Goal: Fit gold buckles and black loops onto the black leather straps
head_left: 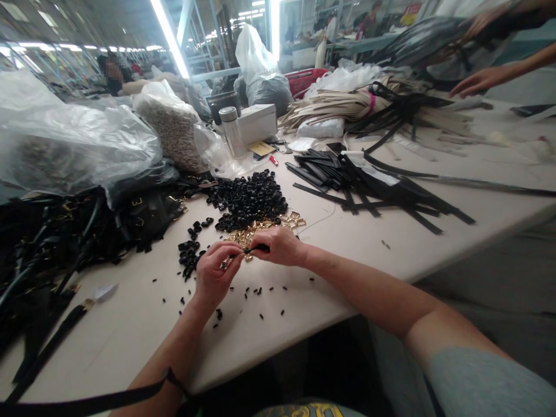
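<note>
The bench ends along a front edge slanting from the bottom left up to the right side of the frame. Bare surface opens at centre right and below the hands, where tiny black bits lie scattered. A heap of black straps blocks the left, with plastic bags behind it in the upper left. Black loops and gold buckles crowd the centre just beyond the hands; black strips spread right of centre. At upper right, another person's hand reaches in. A small black piece sits at frame centre between the left hand and right hand, both with fingers pinched on it.
</note>
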Available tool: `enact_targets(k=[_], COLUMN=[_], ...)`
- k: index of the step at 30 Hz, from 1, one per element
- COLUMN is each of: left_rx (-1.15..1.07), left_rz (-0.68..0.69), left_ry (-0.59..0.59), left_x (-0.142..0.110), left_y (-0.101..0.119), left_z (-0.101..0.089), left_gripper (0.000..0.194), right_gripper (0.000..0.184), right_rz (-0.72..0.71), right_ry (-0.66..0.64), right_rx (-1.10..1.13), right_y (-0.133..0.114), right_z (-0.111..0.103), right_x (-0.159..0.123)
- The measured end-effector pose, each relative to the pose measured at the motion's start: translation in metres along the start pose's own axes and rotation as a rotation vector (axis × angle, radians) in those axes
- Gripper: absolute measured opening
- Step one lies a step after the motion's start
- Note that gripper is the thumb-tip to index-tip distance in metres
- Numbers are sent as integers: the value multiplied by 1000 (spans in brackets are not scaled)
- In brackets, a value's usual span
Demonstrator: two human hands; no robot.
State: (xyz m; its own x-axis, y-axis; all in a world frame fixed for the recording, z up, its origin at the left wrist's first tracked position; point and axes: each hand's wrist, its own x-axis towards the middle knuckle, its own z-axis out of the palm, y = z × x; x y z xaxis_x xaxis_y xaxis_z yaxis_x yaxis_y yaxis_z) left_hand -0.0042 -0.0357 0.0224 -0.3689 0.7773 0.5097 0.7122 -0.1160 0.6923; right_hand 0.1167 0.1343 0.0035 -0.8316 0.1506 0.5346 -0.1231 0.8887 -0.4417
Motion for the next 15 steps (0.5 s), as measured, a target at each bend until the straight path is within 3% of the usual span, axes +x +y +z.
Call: enact_targets(k=[3,5,8,10,15], left_rx=[-176,-298,-443,-534,-649], left_rz=[-72,-220,-519,-645,-718], left_ry=[-29,-74,-41,-1,29], left_x=[-3,-4,-2,-1,1], left_y=[1,0,-6,-10,-11], left_z=[-6,-6,-1,3,9], left_gripper=[30,41,42,38,37], right_gripper=[5,6,7,7,14], right_rz=[31,18,-43,-73,-76], right_ry=[99,149,154,145,150], right_rx=[-35,-31,-14,-6,21], right_y=[4,3,-4,-9,-18], right_z=[-13,-20,-21,-17,-7], right_x=[2,3,3,2,1])
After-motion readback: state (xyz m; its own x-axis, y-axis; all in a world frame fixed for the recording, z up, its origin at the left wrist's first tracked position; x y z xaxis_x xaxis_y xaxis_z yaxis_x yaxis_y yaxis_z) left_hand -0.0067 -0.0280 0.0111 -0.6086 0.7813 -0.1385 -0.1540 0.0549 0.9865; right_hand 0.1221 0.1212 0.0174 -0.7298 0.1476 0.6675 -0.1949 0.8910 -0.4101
